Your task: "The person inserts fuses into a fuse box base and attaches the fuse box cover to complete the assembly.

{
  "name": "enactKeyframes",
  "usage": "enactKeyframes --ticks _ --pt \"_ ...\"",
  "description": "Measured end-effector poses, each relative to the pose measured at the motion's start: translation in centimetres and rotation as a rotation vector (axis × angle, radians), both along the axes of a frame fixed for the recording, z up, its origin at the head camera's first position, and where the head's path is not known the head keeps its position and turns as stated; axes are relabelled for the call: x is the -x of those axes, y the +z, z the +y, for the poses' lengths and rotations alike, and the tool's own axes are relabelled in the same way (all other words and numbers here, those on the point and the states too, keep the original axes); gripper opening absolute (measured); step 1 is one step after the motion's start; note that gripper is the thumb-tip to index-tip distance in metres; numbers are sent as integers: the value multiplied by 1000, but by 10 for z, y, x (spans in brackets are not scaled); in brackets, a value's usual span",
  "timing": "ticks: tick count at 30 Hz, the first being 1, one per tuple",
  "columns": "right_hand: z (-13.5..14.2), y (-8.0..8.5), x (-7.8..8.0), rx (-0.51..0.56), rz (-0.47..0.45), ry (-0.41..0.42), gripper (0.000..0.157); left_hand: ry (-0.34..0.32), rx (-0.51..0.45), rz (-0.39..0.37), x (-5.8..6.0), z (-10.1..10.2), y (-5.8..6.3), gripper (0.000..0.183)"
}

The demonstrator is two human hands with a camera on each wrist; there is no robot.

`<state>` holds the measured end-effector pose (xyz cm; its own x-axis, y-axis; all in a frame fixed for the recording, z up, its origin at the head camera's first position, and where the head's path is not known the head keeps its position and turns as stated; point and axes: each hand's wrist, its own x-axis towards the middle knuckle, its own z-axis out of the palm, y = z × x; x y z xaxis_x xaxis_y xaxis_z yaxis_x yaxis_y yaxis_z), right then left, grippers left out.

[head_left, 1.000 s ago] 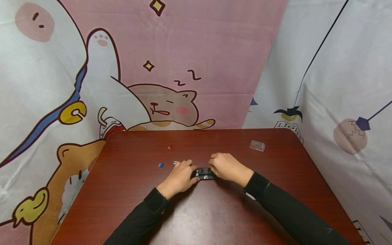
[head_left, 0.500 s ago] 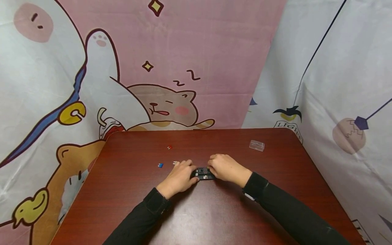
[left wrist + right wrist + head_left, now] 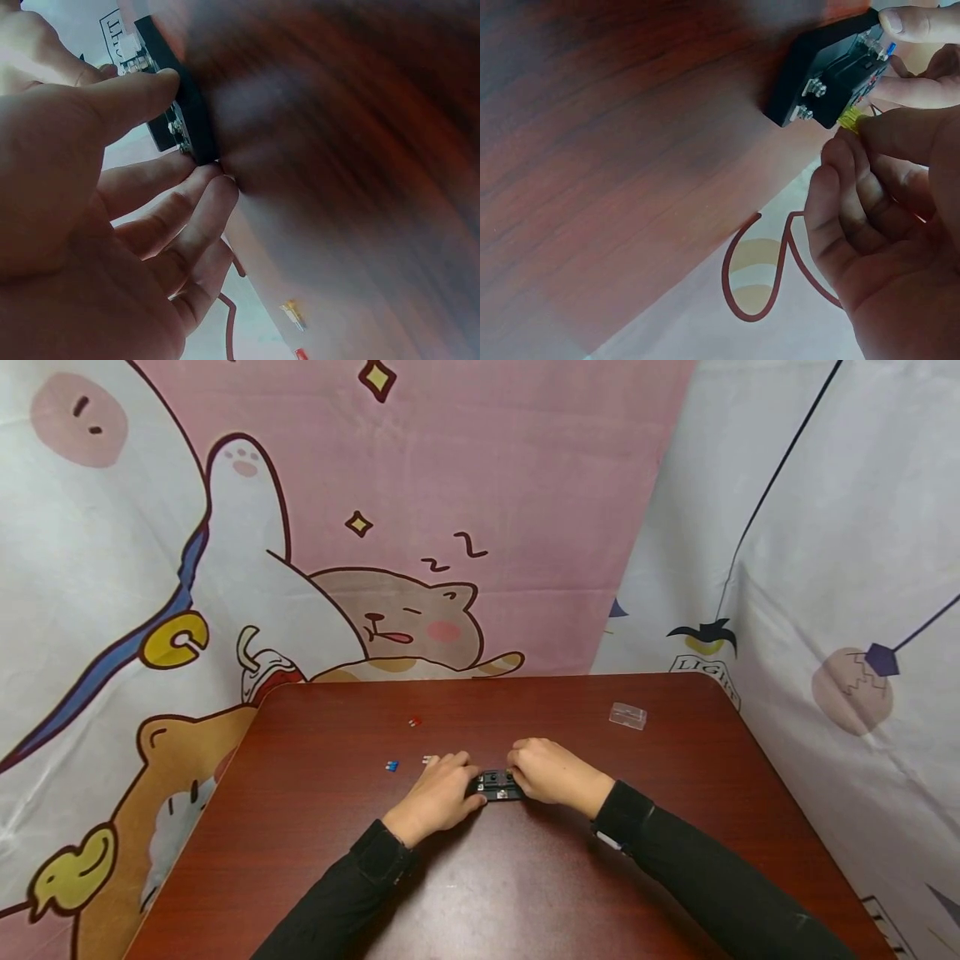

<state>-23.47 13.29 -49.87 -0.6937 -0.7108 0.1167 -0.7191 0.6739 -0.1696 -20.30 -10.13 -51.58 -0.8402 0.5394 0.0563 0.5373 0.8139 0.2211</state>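
A small black fuse block (image 3: 498, 785) with metal screw terminals lies on the table between the hands. My left hand (image 3: 441, 793) grips its left end, thumb (image 3: 157, 90) on the near side and fingertips at the far side. At the other end, my right hand (image 3: 555, 772) pinches a yellow blade fuse (image 3: 849, 117) between thumb and forefinger, right against the block. The fingers partly hide this fuse. A bit of blue (image 3: 891, 49) shows at the block's left end in the right wrist view.
Left of the block lie a blue blade fuse (image 3: 392, 766) and a pale blade fuse (image 3: 428, 759), with a red one (image 3: 415, 722) farther back. Toward the back right sits a clear plastic cover (image 3: 628, 716). A printed cloth (image 3: 480, 510) hangs behind the table.
Both hands keep their places on the block and the yellow fuse, with the right hand shifting only slightly. The head view has drifted a little.
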Motion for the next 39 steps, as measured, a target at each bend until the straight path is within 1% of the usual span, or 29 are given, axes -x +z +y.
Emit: enactKeyframes --ticks 8,17,21,27,33,39 --pt "2 0 -1 45 -9 8 13 -2 13 2 0 1 -1 46" --pt "3 -2 1 58 -31 17 14 -3 3 13 0 0 -1 45" --pt "2 -2 1 49 -25 26 12 -4 7 18 0 0 -2 45" --pt "-2 -1 1 14 7 33 13 -2 13 23 0 0 -1 45" --pt "-3 -2 1 -4 -2 31 13 -7 18 21 1 0 -2 45" --pt "-3 -3 1 16 6 37 13 -5 20 16 2 1 -3 46"
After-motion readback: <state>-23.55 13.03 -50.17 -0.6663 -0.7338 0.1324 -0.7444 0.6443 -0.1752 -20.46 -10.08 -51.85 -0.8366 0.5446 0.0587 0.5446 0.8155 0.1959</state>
